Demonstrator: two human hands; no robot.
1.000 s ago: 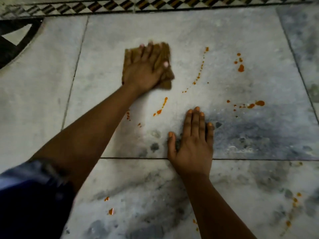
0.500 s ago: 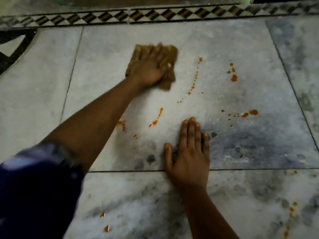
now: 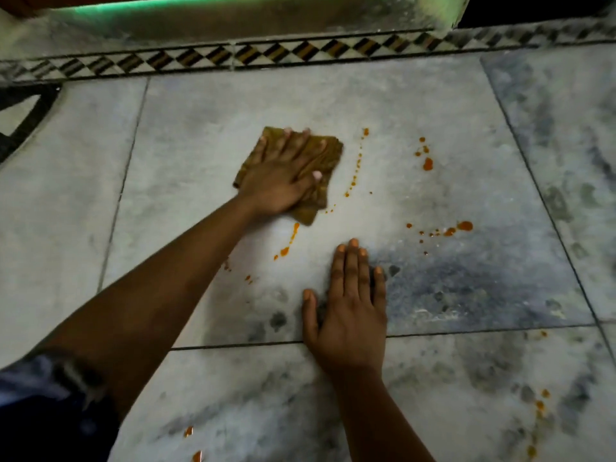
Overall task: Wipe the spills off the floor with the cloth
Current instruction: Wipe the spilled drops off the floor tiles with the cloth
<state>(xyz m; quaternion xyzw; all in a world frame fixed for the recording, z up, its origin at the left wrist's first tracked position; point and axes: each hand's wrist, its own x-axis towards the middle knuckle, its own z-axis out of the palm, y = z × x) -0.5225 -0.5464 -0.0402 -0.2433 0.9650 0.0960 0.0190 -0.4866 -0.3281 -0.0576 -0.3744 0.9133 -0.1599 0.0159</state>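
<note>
Nearest the camera, a dark blue sleeve sits at the lower left corner, blurred. Two small orange drops lie on the marble floor just beside it, and a faint scatter of orange specks marks the tile at lower right.

The right hand is flat on the floor, palm down, fingers straight and close together, thumb spread to the left; it grasps nothing. Its heel lies across a dark grout line between two tiles. The fingertips point away from the camera.

Beyond the fingertips and to the left, a short orange streak runs toward the cloth. To the right, a row of orange spots ends in a larger blob.

Farther out, the left hand presses flat on a brown folded cloth, fingers extended and spread over it, not curled round it. The cloth lies on the middle tile, its near corner just short of the orange streak. Right of the cloth, a dotted orange trail runs away from the camera, apart from the cloth edge. Farther right sit several more orange drops.

At the far edge, a black, tan and white diamond-pattern border crosses the floor. Behind it a pale step shows a green glow.
</note>
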